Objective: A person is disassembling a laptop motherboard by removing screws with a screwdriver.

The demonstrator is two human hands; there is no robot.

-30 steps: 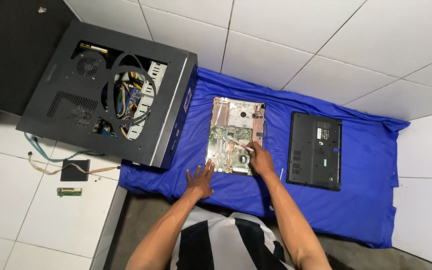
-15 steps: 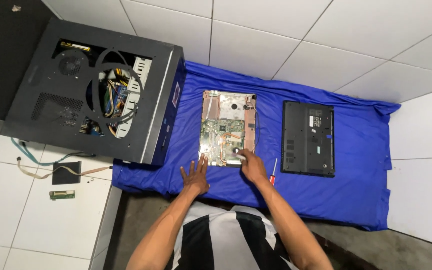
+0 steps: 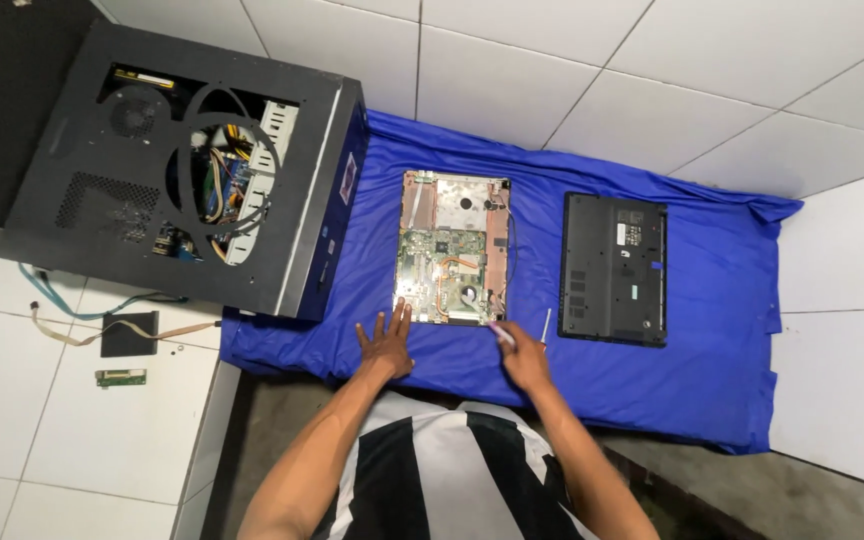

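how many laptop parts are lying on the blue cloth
2: the opened laptop base with its circuit board showing, mid-cloth just beyond the left hand and right hand, and the black bottom cover to its right. Smaller bits may be hidden.

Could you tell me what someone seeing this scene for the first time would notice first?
Most striking is the bright blue cloth spread over the white tiled floor, with an opened laptop base showing its circuit board at the centre and a black laptop cover to its right. A large black computer case lies at the cloth's left edge. The left hand rests flat below the board; the right hand is beside a small screwdriver.
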